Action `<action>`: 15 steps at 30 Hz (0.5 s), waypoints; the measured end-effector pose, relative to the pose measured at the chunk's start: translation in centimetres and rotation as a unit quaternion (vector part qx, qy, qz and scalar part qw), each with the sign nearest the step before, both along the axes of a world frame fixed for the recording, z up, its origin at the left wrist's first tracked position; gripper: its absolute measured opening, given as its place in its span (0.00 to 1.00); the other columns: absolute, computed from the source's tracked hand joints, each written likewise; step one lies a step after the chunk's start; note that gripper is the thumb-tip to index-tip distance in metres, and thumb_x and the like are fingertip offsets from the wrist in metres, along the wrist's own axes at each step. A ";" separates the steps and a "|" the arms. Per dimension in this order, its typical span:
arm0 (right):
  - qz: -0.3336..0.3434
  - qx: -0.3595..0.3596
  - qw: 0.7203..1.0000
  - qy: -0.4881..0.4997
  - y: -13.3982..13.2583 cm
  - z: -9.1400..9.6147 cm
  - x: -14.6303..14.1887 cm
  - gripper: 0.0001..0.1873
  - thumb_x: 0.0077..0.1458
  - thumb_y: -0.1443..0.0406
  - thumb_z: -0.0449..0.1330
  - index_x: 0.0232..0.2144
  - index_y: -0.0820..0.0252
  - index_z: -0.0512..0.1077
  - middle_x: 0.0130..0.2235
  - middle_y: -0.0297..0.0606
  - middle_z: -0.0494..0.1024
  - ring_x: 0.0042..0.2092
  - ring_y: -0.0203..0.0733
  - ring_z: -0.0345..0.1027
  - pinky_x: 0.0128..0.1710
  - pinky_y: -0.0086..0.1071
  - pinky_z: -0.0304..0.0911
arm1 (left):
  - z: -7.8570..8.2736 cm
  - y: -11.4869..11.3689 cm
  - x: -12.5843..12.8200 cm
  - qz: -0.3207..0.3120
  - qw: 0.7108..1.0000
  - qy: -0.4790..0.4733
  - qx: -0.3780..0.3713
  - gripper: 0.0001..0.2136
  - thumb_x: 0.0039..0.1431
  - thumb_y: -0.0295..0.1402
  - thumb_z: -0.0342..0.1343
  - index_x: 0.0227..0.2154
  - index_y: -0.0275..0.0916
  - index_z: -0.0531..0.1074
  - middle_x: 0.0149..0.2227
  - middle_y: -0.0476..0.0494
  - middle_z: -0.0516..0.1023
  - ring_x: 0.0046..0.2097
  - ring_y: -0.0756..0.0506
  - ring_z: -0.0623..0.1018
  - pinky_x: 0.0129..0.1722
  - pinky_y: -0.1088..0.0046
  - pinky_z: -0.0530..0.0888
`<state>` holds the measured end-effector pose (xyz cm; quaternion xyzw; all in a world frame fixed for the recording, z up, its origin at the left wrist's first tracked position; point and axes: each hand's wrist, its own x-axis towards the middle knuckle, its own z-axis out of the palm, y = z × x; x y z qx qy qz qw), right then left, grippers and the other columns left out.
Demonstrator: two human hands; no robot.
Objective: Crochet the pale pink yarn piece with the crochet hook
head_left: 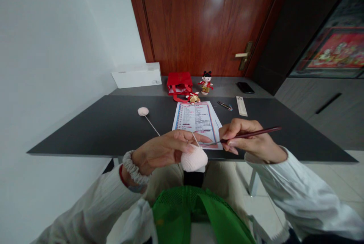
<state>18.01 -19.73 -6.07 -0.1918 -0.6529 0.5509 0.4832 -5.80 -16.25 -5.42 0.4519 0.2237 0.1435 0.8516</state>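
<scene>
Between the thumb and fingers of my left hand is a pale pink crochet piece, rounded like a small cup, just past the table's front edge. My right hand grips a crochet hook by its dark reddish-brown handle. The hook's thin metal shaft points left, and its tip meets the upper rim of the crochet piece. A strand of pale yarn runs up from the piece over my left fingers. On the table to the left lies a small pink yarn ball, its strand leading toward my left hand.
Printed pattern sheets lie beyond my hands. Behind them are a red bag, a crocheted doll standing upright and a doll body. Small scissors, a pale label strip, a phone and a white box are also there.
</scene>
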 end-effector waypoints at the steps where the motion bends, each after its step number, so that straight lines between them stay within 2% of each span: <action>1: 0.009 -0.002 1.000 -0.005 0.1 0.2 0.1 0.04 0.51 0.72 0.64 0.31 0.61 0.74 0.28 0.37 0.76 0.24 0.30 0.64 0.20 0.23 0.60 | 0.0 0.0 0.0 -0.004 1.000 -0.002 0.001 0.22 0.43 0.28 0.64 0.45 0.33 0.75 0.40 0.41 0.79 0.34 0.51 0.75 0.36 0.77 0.69; 4: 0.043 -0.021 0.999 -0.015 0.5 0.8 0.2 0.04 0.50 0.72 0.65 0.29 0.62 0.74 0.26 0.36 0.76 0.23 0.30 0.64 0.20 0.23 0.59 | 0.3 -0.1 0.0 -0.026 1.000 0.000 0.011 0.20 0.44 0.28 0.64 0.45 0.33 0.75 0.38 0.42 0.79 0.34 0.51 0.76 0.35 0.78 0.69; 7: 0.073 -0.067 0.995 0.010 1.2 0.6 0.2 0.03 0.50 0.70 0.65 0.28 0.62 0.73 0.23 0.34 0.75 0.22 0.30 0.64 0.18 0.22 0.56 | 0.7 -0.2 0.0 -0.027 0.997 0.001 0.068 0.19 0.47 0.28 0.63 0.45 0.34 0.76 0.35 0.44 0.79 0.32 0.52 0.75 0.33 0.79 0.68; 12: 0.108 -0.216 0.965 0.102 1.9 -1.5 -1.2 0.05 0.50 0.67 0.64 0.27 0.62 0.70 0.19 0.31 0.72 0.17 0.29 0.58 0.12 0.19 0.48 | 0.8 -0.6 0.5 0.085 0.974 0.057 0.203 0.14 0.48 0.24 0.62 0.40 0.36 0.76 0.31 0.47 0.78 0.34 0.50 0.75 0.37 0.75 0.67; 15: 0.085 -0.258 0.949 0.157 1.6 -3.1 -2.9 0.07 0.51 0.66 0.63 0.26 0.60 0.68 0.18 0.29 0.70 0.16 0.28 0.54 0.12 0.19 0.47 | -0.1 -0.9 0.9 0.172 0.947 0.078 0.258 0.09 0.48 0.25 0.61 0.34 0.35 0.76 0.34 0.45 0.78 0.38 0.47 0.76 0.40 0.72 0.67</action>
